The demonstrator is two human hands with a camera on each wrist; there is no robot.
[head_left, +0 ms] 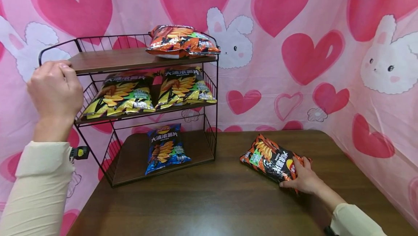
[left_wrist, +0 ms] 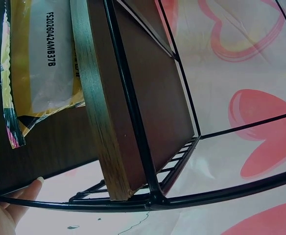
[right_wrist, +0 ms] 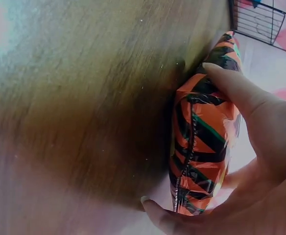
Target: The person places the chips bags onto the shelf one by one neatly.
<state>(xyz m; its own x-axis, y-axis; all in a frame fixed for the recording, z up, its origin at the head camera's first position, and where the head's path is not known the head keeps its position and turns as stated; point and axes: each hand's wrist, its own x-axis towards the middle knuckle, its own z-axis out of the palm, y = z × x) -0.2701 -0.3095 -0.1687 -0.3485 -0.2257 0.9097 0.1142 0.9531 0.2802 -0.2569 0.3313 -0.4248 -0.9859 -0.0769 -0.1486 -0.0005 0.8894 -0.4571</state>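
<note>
My left hand is curled at the left end of the top shelf of a wire rack, gripping its edge. In the left wrist view a fingertip lies against the black wire frame; most of that hand is out of view. On the table, my right hand holds the near end of an orange and black chip bag, thumb on one side and fingers on the other. The right wrist view shows the end of this chip bag between thumb and fingers, close to the wood surface.
An orange chip bag lies at the right of the top shelf. Two yellow and black chip bags fill the middle shelf. A blue chip bag leans on the bottom shelf. Pink heart-patterned cloth hangs behind the brown table.
</note>
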